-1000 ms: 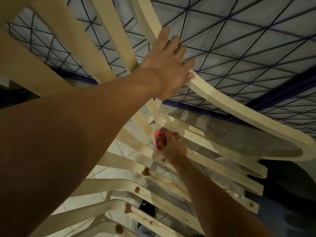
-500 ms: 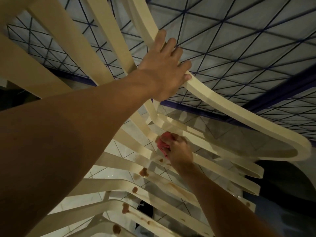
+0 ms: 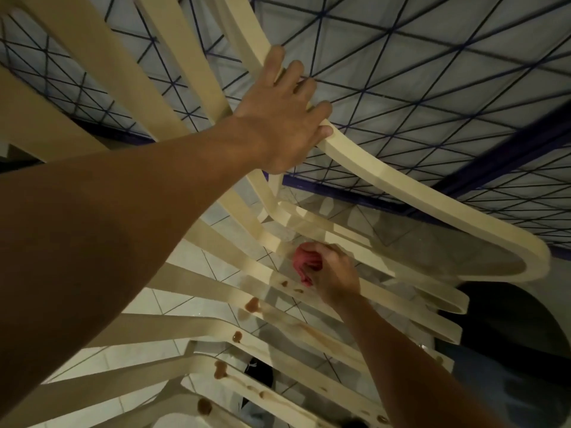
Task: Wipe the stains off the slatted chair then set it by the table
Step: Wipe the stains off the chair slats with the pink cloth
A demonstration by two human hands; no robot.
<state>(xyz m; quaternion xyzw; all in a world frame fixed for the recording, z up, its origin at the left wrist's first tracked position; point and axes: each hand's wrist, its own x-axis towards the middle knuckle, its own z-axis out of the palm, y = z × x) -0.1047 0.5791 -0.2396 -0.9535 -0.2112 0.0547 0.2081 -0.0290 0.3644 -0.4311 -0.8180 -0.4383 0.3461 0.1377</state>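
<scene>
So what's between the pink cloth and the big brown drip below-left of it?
Head view: two small brown spots on the slat, between cloth and drip.

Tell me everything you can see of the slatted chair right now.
The slatted chair is cream, smooth, maybe painted wood or plastic, with long curved slats and a looped arm. Brown stains spot several lower slats. The left hand grips its upper rail; the right hand presses a pink cloth against a middle slat.

Pale tiled floor (image 3: 176,304), cream slatted chair (image 3: 401,193) above it, white blue-lined patterned surface (image 3: 401,88) just beyond.
</scene>
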